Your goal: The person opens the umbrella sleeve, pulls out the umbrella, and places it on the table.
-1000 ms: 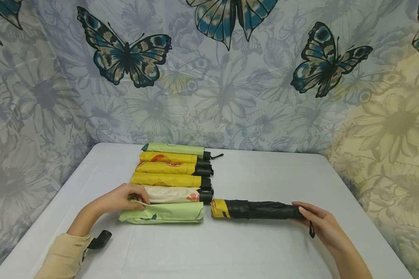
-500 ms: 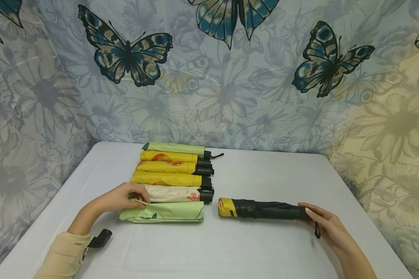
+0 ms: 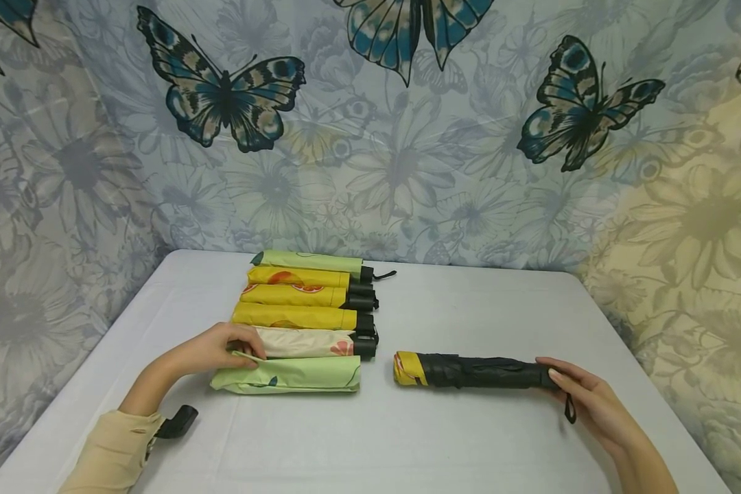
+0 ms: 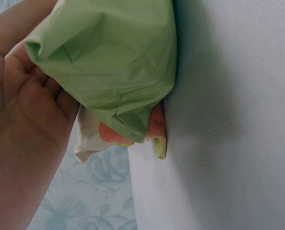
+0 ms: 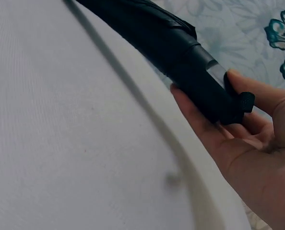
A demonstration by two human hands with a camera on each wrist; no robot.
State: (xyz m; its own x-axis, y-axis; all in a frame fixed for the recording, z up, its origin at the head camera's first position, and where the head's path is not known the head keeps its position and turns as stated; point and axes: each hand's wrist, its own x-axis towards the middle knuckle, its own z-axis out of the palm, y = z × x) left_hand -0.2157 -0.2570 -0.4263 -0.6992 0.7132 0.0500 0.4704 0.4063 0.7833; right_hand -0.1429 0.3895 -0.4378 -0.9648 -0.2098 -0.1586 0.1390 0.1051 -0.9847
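Note:
In the head view my right hand point(image 3: 593, 401) grips the handle end of a folded black umbrella point(image 3: 488, 372), thumb on top and fingers beneath. The umbrella's far end is yellow with a printed pattern, and a short strap hangs by the handle. It points left, apart from a light green umbrella sleeve point(image 3: 302, 376) with a small dark leaf print. My left hand point(image 3: 222, 350) pinches the sleeve's left end with curled fingers. In the left wrist view the green sleeve point(image 4: 113, 57) hides the fingertips. The right wrist view shows the black handle point(image 5: 205, 91) between thumb and fingers.
Behind the sleeve lie folded umbrellas in a row: a cream one point(image 3: 305, 343), several yellow ones point(image 3: 296, 317) and a green one point(image 3: 309, 261), black handles to the right. They rest on a white-covered table point(image 3: 469, 446). A butterfly-patterned cloth point(image 3: 401, 171) hangs behind.
My right hand has moved right with the black umbrella, widening the gap between its yellow end and the green sleeve. The left hand has stayed in place.

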